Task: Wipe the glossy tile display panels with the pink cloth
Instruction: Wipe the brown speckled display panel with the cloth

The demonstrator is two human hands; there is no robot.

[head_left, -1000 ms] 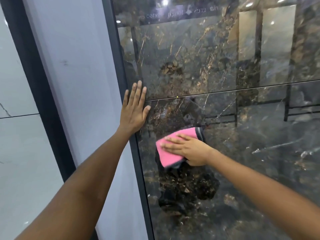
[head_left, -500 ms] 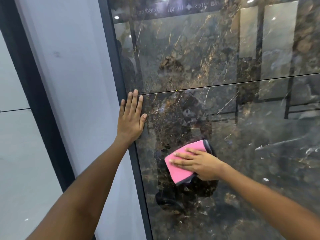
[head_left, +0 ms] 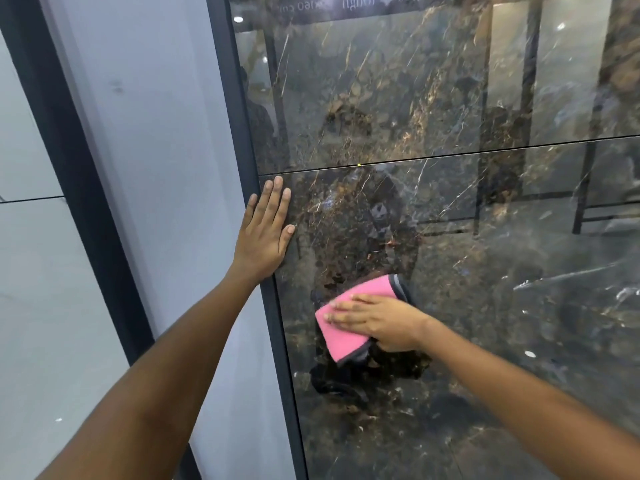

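Counted from the left, there were 2 pale tile panels (head_left: 31,289) stacked at 9 o'clock, 1 dark frame post (head_left: 74,188), 1 white panel side (head_left: 162,168), 1 dark edge trim (head_left: 242,133), and 2 dark marble tile panels, the upper one (head_left: 415,91) at 12 o'clock and the lower one (head_left: 485,306) at 3 o'clock, split by 1 thin horizontal joint. 2 hands and 1 cloth were in view.

The left hand (head_left: 265,233) lay flat with its fingers straight and together, its palm over the edge trim and its fingertips on the lower dark panel, just under the joint.

The pink cloth (head_left: 349,327) sat near the centre, at 4 o'clock from that hand, pressed against the lower dark panel. It was folded, bright pink, with a grey border showing at its upper and lower edges.

The right hand (head_left: 381,320) lay on top of it, fingers straight and slightly spread, pointing toward 9 o'clock, pressing the cloth to the glossy, brown-veined surface.
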